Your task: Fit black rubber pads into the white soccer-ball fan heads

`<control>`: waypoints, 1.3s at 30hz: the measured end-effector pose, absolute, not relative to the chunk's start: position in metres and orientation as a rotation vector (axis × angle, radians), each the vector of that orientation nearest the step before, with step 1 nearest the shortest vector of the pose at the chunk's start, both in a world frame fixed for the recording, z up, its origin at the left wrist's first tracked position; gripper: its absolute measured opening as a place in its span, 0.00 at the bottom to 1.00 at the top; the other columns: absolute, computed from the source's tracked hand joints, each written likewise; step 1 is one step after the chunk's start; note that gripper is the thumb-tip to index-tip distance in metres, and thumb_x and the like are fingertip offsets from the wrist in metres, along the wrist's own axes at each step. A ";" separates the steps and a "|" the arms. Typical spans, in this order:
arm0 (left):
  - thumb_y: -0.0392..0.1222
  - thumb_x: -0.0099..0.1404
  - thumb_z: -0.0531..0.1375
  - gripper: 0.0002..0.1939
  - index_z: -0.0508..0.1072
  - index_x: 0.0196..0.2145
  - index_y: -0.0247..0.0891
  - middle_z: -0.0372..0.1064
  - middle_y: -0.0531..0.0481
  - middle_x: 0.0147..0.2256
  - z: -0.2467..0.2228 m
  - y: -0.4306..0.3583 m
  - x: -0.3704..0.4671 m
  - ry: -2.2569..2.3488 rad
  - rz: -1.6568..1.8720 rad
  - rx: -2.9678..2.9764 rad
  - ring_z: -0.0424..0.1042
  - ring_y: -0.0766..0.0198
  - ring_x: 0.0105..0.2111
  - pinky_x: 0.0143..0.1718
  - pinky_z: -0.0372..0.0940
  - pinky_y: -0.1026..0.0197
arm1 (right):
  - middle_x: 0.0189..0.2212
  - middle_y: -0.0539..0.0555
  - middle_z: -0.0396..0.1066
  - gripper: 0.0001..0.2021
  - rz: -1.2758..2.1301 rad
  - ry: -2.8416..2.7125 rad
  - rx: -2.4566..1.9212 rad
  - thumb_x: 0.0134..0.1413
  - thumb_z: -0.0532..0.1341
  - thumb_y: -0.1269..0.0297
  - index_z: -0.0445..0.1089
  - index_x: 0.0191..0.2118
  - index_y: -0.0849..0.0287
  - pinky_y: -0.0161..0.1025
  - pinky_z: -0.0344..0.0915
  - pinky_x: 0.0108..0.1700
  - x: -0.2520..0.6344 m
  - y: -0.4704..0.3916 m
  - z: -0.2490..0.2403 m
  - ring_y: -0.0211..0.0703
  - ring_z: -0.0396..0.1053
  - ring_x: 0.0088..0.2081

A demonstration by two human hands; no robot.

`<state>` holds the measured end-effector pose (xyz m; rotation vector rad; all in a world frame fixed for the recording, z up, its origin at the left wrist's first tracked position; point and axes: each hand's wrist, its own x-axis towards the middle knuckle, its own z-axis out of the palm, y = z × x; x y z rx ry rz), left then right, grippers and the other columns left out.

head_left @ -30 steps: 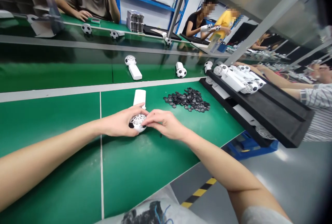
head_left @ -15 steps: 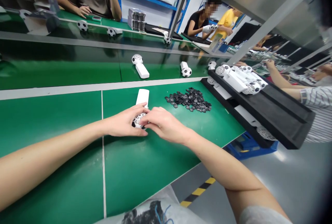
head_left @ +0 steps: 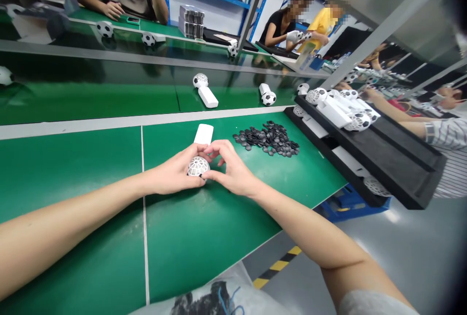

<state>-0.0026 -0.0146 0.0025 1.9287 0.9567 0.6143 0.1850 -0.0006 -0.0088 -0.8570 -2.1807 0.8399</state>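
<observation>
A white device with a flat, rounded handle and a soccer-ball head lies on the green tabletop. The upper side of its head is an open white lattice, with some black patches low on the near side. My left hand is closed round the head from the left. From the right, my right hand curves over it, thumb on the near side and fingertips at the far side. Fingers cover the joint between head and handle. Right of my hands lies a pile of small black pieces.
Black trays holding several similar devices are stacked at the right. Beyond a pale rail, a green conveyor carries a lattice-headed device and a black-and-white one. Other people sit across the line; a striped sleeve shows at right.
The ball head has turned, so its white lattice faces up. My right fingers have spread from a pinch to a grip round it. Devices on the conveyor have shifted right.
</observation>
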 end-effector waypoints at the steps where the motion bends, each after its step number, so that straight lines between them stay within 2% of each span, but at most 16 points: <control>1: 0.39 0.54 0.58 0.25 0.56 0.49 0.36 0.60 0.44 0.47 0.003 -0.014 -0.002 0.956 0.617 1.925 0.63 0.56 0.46 0.44 0.62 0.56 | 0.45 0.55 0.59 0.22 0.853 -2.183 -0.864 0.43 0.67 0.62 0.61 0.44 0.57 0.39 0.64 0.41 0.185 0.001 -0.009 0.41 0.61 0.44; 4: 0.38 0.53 0.58 0.26 0.55 0.50 0.38 0.60 0.45 0.48 0.004 -0.012 -0.003 0.953 0.535 1.966 0.63 0.56 0.45 0.42 0.62 0.57 | 0.41 0.53 0.64 0.14 0.902 -2.199 -0.934 0.48 0.63 0.60 0.63 0.40 0.58 0.37 0.64 0.40 0.189 0.019 -0.009 0.38 0.64 0.39; 7: 0.37 0.53 0.57 0.30 0.51 0.53 0.40 0.58 0.45 0.51 0.006 -0.009 -0.006 0.953 0.437 1.968 0.65 0.58 0.42 0.39 0.62 0.58 | 0.35 0.52 0.68 0.07 0.573 -2.251 -1.257 0.55 0.58 0.61 0.67 0.37 0.59 0.38 0.62 0.43 0.205 0.054 -0.012 0.39 0.65 0.38; 10: 0.37 0.53 0.57 0.30 0.52 0.53 0.41 0.54 0.45 0.55 0.009 -0.008 -0.009 0.951 0.419 1.985 0.64 0.57 0.44 0.40 0.63 0.58 | 0.38 0.57 0.68 0.07 0.230 -2.239 -1.555 0.53 0.60 0.65 0.70 0.37 0.59 0.44 0.59 0.48 0.222 0.085 -0.016 0.45 0.63 0.43; 12: 0.37 0.53 0.57 0.32 0.50 0.54 0.42 0.55 0.45 0.54 0.010 -0.008 -0.010 0.948 0.397 1.995 0.64 0.57 0.45 0.41 0.63 0.57 | 0.37 0.59 0.69 0.07 0.204 -2.235 -1.612 0.51 0.60 0.67 0.71 0.37 0.60 0.46 0.58 0.47 0.230 0.096 -0.021 0.49 0.62 0.43; 14: 0.37 0.53 0.57 0.34 0.49 0.56 0.43 0.57 0.45 0.52 0.010 -0.008 -0.011 0.953 0.367 1.999 0.64 0.56 0.46 0.45 0.62 0.55 | 0.34 0.58 0.69 0.05 0.214 -2.250 -1.636 0.51 0.60 0.68 0.72 0.35 0.60 0.43 0.60 0.45 0.234 0.100 -0.025 0.47 0.64 0.41; 16: 0.40 0.53 0.59 0.32 0.53 0.55 0.44 0.54 0.46 0.53 0.006 -0.008 -0.010 0.982 0.381 2.039 0.59 0.53 0.51 0.51 0.57 0.51 | 0.31 0.55 0.70 0.04 0.260 -2.269 -1.642 0.50 0.61 0.70 0.72 0.34 0.60 0.39 0.61 0.40 0.237 0.101 -0.028 0.42 0.66 0.35; 19: 0.51 0.47 0.65 0.29 0.63 0.47 0.43 0.48 0.45 0.53 -0.003 -0.011 -0.005 1.166 0.493 2.085 0.48 0.47 0.56 0.58 0.48 0.45 | 0.29 0.52 0.70 0.05 0.330 -2.278 -1.636 0.48 0.62 0.71 0.71 0.34 0.60 0.34 0.62 0.33 0.242 0.099 -0.028 0.36 0.66 0.28; 22: 0.57 0.46 0.65 0.31 0.65 0.45 0.41 0.50 0.45 0.47 -0.006 -0.016 -0.002 1.335 0.532 2.001 0.54 0.48 0.52 0.55 0.52 0.44 | 0.27 0.50 0.69 0.04 0.352 -2.298 -1.591 0.47 0.62 0.72 0.71 0.33 0.60 0.33 0.61 0.33 0.245 0.092 -0.023 0.35 0.65 0.28; 26: 0.52 0.49 0.63 0.28 0.64 0.47 0.42 0.53 0.47 0.45 0.003 -0.017 -0.012 1.281 0.455 1.981 0.61 0.52 0.46 0.50 0.59 0.49 | 0.27 0.50 0.69 0.03 0.376 -2.313 -1.494 0.50 0.60 0.70 0.71 0.32 0.59 0.34 0.61 0.34 0.241 0.071 -0.011 0.36 0.65 0.29; 32: 0.43 0.53 0.60 0.26 0.60 0.50 0.45 0.57 0.50 0.48 0.022 -0.009 -0.048 1.068 0.246 2.074 0.65 0.59 0.40 0.39 0.63 0.62 | 0.34 0.51 0.70 0.08 0.679 -2.389 -1.064 0.55 0.56 0.71 0.71 0.38 0.57 0.35 0.62 0.41 0.212 0.023 0.009 0.37 0.67 0.36; 37: 0.36 0.52 0.55 0.27 0.58 0.52 0.43 0.59 0.50 0.47 0.025 -0.013 -0.052 1.057 0.217 2.101 0.65 0.59 0.41 0.39 0.62 0.63 | 0.32 0.51 0.71 0.05 0.763 -2.529 -0.985 0.55 0.55 0.72 0.67 0.36 0.59 0.35 0.61 0.35 0.185 -0.004 0.019 0.38 0.66 0.32; 39: 0.35 0.52 0.54 0.28 0.58 0.52 0.43 0.58 0.49 0.49 0.023 -0.017 -0.048 1.069 0.246 2.116 0.65 0.59 0.41 0.38 0.62 0.63 | 0.32 0.51 0.71 0.04 0.743 -2.572 -0.924 0.56 0.55 0.70 0.66 0.35 0.59 0.35 0.61 0.36 0.178 -0.008 0.018 0.38 0.66 0.33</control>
